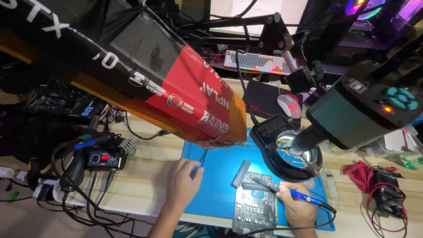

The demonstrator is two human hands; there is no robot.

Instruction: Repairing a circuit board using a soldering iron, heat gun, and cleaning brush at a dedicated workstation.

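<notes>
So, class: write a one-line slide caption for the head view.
Right hand holds soldering iron over circuit board; left hand rests on blue mat.

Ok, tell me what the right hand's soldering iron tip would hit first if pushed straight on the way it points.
The right hand aims the soldering iron up-left; its tip would likely meet the circuit board just beneath it, near the grey bar, though depth is unclear.

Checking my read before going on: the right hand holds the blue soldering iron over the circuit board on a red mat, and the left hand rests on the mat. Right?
Not quite. In the head view the mat is blue, not red. The rest holds: the right hand holds the blue soldering iron over the circuit board, and the left hand rests on the mat.
</notes>
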